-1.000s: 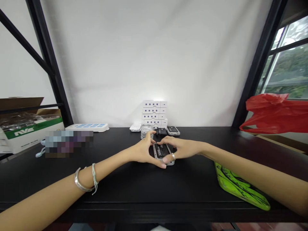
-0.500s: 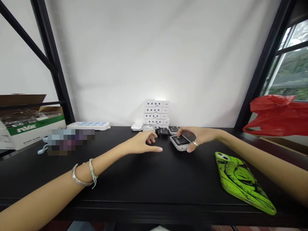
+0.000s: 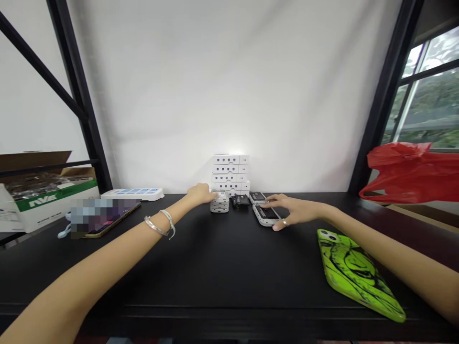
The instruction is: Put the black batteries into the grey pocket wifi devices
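My left hand [image 3: 201, 194] reaches far back on the black table [image 3: 222, 267] and touches the top of a small stack of grey device shells [image 3: 220, 201]. Its fingers curl round the top one. My right hand [image 3: 292, 210] lies over a grey device with a black battery [image 3: 264, 214], fingers flat on it. Another grey device [image 3: 257, 197] and a loose black battery [image 3: 240, 200] lie between the two hands. A stack of small white boxes [image 3: 230, 174] stands behind them against the wall.
A phone in a green and black case [image 3: 355, 273] lies near the right front edge. At the left are a phone [image 3: 107, 220], a white power strip [image 3: 132, 193] and a cardboard box [image 3: 39, 193]. A red plastic bag [image 3: 409, 172] hangs at right.
Both hands left the grey device at the table's middle. The right hand carried it back and set it down at right; the left hand moved back to the stack of shells.
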Demonstrator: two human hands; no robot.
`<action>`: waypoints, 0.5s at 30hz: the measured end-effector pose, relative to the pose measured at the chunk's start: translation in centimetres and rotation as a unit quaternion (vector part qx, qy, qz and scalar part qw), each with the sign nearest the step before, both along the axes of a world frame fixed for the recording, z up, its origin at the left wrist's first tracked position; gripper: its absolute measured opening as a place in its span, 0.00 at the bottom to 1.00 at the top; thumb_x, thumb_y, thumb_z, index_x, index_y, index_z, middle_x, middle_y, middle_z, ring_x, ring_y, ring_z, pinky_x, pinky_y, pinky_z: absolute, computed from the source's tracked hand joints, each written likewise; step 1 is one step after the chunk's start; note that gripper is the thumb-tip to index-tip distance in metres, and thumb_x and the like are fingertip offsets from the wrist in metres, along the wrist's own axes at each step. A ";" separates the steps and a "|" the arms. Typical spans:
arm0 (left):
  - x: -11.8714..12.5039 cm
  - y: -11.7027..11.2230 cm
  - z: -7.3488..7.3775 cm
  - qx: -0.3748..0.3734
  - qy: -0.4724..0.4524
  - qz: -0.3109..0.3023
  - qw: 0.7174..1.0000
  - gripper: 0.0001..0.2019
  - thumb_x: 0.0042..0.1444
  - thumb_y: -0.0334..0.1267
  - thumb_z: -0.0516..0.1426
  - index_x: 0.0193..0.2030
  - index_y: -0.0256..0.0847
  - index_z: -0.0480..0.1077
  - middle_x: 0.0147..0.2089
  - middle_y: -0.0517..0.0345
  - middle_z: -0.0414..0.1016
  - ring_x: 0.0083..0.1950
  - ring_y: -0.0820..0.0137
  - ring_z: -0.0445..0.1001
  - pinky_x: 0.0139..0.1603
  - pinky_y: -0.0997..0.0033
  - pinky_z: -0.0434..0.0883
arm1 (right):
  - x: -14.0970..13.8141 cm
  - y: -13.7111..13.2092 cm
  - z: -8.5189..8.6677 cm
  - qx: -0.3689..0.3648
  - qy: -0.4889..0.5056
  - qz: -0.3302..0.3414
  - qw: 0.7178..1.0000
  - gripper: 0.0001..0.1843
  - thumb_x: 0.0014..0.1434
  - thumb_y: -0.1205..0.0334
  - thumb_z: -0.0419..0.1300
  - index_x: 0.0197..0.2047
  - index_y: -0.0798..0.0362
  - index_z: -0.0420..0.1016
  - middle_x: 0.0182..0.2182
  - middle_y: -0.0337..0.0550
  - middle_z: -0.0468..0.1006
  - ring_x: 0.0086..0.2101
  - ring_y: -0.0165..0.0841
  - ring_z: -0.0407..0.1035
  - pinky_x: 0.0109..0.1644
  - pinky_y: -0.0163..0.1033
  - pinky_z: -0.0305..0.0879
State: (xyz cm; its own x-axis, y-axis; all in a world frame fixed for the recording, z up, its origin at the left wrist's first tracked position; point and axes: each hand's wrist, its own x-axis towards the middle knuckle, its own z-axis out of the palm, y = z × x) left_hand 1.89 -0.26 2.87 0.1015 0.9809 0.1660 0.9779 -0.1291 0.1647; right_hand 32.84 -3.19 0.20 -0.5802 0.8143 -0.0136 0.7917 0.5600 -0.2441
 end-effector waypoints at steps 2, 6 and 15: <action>0.2 0.4 0.2 -0.015 0.013 0.002 1.000 0.15 0.61 0.45 0.53 0.47 0.35 0.67 0.45 0.53 0.72 0.42 0.67 0.73 0.43 0.61 0.72 | -0.2 -0.4 0.4 0.008 0.011 0.000 1.000 0.45 0.43 0.37 0.62 0.63 0.41 0.58 0.64 0.44 0.52 0.61 0.52 0.47 0.63 0.54 0.46; 0.3 -1.7 0.6 0.019 0.036 -0.008 0.999 0.13 0.62 0.43 0.51 0.43 0.34 0.69 0.43 0.49 0.73 0.44 0.63 0.73 0.44 0.60 0.70 | -1.4 -0.8 1.5 0.057 0.062 0.022 0.996 0.38 0.49 0.38 0.58 0.59 0.47 0.63 0.59 0.47 0.62 0.58 0.47 0.54 0.61 0.51 0.50; 1.6 -10.2 -2.2 0.017 0.053 -0.127 0.990 0.14 0.54 0.41 0.48 0.23 0.40 0.68 0.28 0.48 0.74 0.34 0.53 0.75 0.33 0.61 0.67 | -6.2 5.1 1.5 0.082 -0.025 0.034 0.996 0.35 0.48 0.39 0.58 0.53 0.53 0.72 0.49 0.50 0.72 0.52 0.47 0.59 0.55 0.51 0.57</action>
State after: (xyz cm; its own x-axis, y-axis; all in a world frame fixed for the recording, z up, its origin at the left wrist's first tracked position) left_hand 3.45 -10.46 0.68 0.3630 0.9154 0.1741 0.9247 -0.3769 0.0535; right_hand 26.62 1.91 1.65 -0.6353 0.7675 0.0855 0.7602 0.6410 -0.1059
